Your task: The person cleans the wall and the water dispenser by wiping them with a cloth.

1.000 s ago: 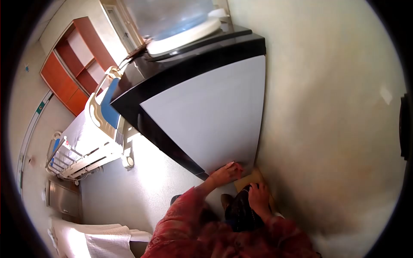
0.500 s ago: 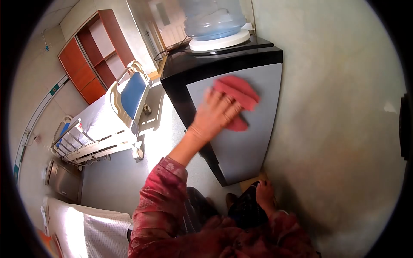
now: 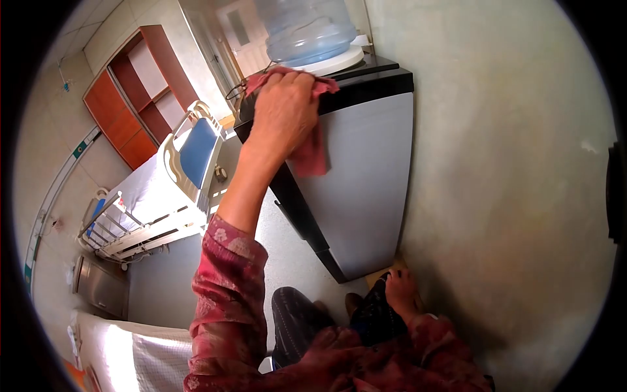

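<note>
My left hand [image 3: 284, 108] grips a red cloth [image 3: 308, 153] at the upper left corner of the water dispenser [image 3: 366, 176]. Part of the cloth lies over the black top edge, and the rest hangs down in front of the grey door. The fingers are bent over the cloth and partly hide it. A clear blue water bottle [image 3: 310, 36] stands on the white ring on top, just behind this hand. Down at the lower right, my right hand [image 3: 400, 292] rests on my dark-trousered knee, fingers extended and holding nothing visible.
A wall [image 3: 496, 163] runs close along the dispenser's right side. To the left stands a hospital bed [image 3: 140, 202] with a blue end panel. Behind it is a red-brown cabinet [image 3: 124, 104]. A sheet-covered surface [image 3: 157, 356] lies at the lower left.
My left hand has moved up and left with the red cloth, from the middle of the grey door to the top edge. My right hand stays on the knee.
</note>
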